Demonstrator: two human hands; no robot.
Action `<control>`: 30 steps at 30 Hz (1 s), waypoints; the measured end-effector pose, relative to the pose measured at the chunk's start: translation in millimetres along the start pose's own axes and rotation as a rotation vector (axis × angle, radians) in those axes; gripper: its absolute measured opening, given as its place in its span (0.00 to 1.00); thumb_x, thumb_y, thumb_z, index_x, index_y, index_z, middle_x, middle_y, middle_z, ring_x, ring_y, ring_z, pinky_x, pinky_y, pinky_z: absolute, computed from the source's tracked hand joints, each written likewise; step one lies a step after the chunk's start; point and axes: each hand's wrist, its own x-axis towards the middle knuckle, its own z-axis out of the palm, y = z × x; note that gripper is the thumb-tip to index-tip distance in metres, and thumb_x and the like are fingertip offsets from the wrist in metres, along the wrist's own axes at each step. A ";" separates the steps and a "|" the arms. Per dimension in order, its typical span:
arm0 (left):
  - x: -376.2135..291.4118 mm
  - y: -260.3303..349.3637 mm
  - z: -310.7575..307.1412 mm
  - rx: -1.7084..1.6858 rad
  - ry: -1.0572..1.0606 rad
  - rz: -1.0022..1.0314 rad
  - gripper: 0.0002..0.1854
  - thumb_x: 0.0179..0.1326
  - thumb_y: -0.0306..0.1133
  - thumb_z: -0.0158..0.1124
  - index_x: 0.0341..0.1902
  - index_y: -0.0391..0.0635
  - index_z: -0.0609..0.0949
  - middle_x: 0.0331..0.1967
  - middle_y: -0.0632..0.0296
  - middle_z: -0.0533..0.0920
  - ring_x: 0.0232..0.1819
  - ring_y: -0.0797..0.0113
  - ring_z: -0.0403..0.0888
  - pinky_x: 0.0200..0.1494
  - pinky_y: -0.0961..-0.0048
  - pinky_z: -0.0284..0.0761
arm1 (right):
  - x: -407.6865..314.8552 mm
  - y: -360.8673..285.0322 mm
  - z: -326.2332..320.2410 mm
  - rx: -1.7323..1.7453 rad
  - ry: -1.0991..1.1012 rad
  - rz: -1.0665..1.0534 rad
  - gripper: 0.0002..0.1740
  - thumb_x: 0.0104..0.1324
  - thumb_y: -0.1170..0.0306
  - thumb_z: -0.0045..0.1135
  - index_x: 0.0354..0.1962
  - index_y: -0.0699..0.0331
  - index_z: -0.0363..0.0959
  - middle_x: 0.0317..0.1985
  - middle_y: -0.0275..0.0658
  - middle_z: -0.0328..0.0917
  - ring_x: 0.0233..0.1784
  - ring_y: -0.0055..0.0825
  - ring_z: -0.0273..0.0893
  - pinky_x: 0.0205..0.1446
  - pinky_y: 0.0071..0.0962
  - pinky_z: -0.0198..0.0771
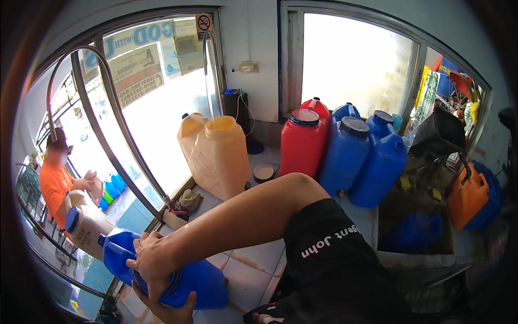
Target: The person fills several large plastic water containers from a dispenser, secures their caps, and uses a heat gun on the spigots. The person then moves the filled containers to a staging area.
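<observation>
A blue plastic water jug [202, 279] stands on the tiles at lower left. Over its wide, ridged round lid [175, 283] lies my right hand [156, 261], fingers curled around the lid's side. From below, my left hand [174, 310] reaches the same lid area, thumb and fingers spread around its near edge; its wrist is cut off by the frame. Beside this jug is a whitish jug [91, 231] with a blue lid and writing. Farther off, a cream jug [226, 158] stands with its wide mouth uncovered under a curved steel pipe [207, 73]. A round lid [263, 173] lies near it.
Red [301, 146] and blue jugs [344, 158] stand by the window. At right is a sunken basin [412, 214] with a blue container, near an orange jug [467, 198]. Another curved pipe [109, 77] rises at left. Beyond the glass, a person in orange [54, 186] holds something flat.
</observation>
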 end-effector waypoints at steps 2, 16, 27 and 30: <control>0.6 2.4 -2.1 -0.019 -0.004 -0.017 0.73 0.26 0.41 0.92 0.79 0.38 0.56 0.74 0.39 0.63 0.75 0.40 0.61 0.76 0.44 0.59 | 0.8 3.0 -1.6 -0.037 0.012 -0.062 0.55 0.52 0.35 0.66 0.75 0.44 0.60 0.79 0.58 0.48 0.78 0.68 0.54 0.73 0.65 0.60; 1.8 -9.5 4.7 -0.059 -0.043 -0.159 0.78 0.26 0.54 0.91 0.79 0.37 0.52 0.70 0.44 0.63 0.73 0.46 0.63 0.74 0.53 0.62 | 19.9 7.3 -23.2 -0.391 -0.144 -0.279 0.52 0.53 0.32 0.63 0.72 0.46 0.65 0.67 0.60 0.68 0.64 0.51 0.78 0.64 0.44 0.76; 15.4 7.3 -6.0 -0.058 -0.147 -0.204 0.79 0.26 0.54 0.90 0.78 0.35 0.49 0.70 0.40 0.63 0.71 0.42 0.65 0.73 0.51 0.65 | 11.8 -11.6 -33.4 -0.455 -0.272 -0.361 0.55 0.58 0.31 0.60 0.74 0.55 0.60 0.64 0.60 0.67 0.64 0.58 0.74 0.61 0.53 0.77; 14.1 2.7 -4.1 -0.110 -0.138 -0.227 0.79 0.26 0.57 0.89 0.77 0.33 0.50 0.72 0.37 0.60 0.73 0.38 0.62 0.75 0.49 0.63 | 14.8 -11.1 -31.6 -0.299 -0.136 -0.240 0.50 0.54 0.39 0.66 0.71 0.52 0.64 0.61 0.55 0.71 0.63 0.54 0.74 0.59 0.52 0.78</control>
